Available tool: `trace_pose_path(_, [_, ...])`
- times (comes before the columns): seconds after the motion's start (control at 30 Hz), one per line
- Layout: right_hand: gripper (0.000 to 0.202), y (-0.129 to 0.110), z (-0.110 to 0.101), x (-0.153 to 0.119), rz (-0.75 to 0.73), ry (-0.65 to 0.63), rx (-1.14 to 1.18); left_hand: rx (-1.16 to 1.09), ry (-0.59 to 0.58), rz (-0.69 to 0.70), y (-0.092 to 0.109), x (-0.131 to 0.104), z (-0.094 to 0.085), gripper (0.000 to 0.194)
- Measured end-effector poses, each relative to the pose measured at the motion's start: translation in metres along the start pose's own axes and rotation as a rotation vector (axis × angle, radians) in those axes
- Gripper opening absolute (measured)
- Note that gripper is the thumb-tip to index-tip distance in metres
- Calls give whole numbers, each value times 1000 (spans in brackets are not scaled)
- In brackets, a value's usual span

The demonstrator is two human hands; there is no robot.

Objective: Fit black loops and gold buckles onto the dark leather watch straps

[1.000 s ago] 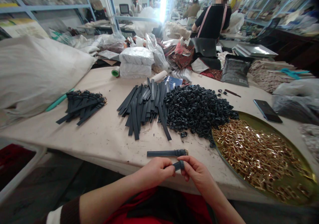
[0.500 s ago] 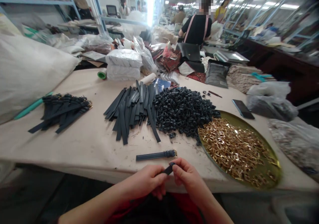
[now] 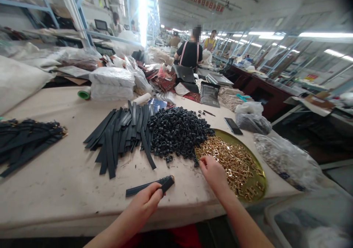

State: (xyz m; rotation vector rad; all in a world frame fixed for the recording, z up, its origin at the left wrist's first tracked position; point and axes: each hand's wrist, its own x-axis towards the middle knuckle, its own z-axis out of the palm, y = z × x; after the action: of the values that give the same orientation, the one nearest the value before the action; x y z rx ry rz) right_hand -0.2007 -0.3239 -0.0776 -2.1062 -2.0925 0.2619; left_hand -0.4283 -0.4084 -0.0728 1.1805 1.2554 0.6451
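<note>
Pinched between the thumb and fingers of my left hand is a dark watch strap, its end tilted up to the right. Behind it on the table lies another dark strap with stitched edges and a gold buckle, partly covered by the held one. My right hand is at the left edge of a round gold tray, fingers bent and closed over the gold buckles. Whatever its fingertips hold is hidden. Close by, a heap of small black strap loops touches the tray.
Loose dark strips lie left of the loops, and a bundle of buckled straps sits at far left. Beyond the tray are a phone and plastic bags. Wrapped packs line the back. A person stands beyond.
My hands have parted: the left keeps the strap and is over the one on the table, while the right has reached to the buckle tray. The view has turned right and up.
</note>
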Motion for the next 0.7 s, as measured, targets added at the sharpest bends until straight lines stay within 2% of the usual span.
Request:
trace_pose_path(0.1, [33, 17, -2, 34, 91, -4, -138, 15, 11, 8, 6, 2, 8, 21])
trace_pose_path(0.2, [29, 17, 7, 50, 139, -54, -184, 60, -2, 11, 10, 3, 13, 20])
trace_pose_path(0.33, [22, 16, 12, 53, 152, -105, -160, 131, -42, -37, 10, -1, 14, 20])
trace_pose_path(0.5, [22, 13, -7, 35, 111, -60, -67, 57, -26, -80, 8, 1, 14, 20])
trace_pose_path(0.53, [22, 8, -11, 26, 75, -56, -13, 28, -6, -71, 8, 3, 15, 21])
trace_pose_path(0.6, [20, -7, -14, 5, -10, -118, 255, -36, 35, -38, 11, 8, 16, 23])
trace_pose_path(0.63, [19, -17, -14, -7, -39, -196, 531, -75, 48, -24, 13, 10, 17, 25])
trace_pose_path(0.7, [19, -38, -7, -31, -6, -377, 1060, -166, 51, -12, 17, 13, 18, 29])
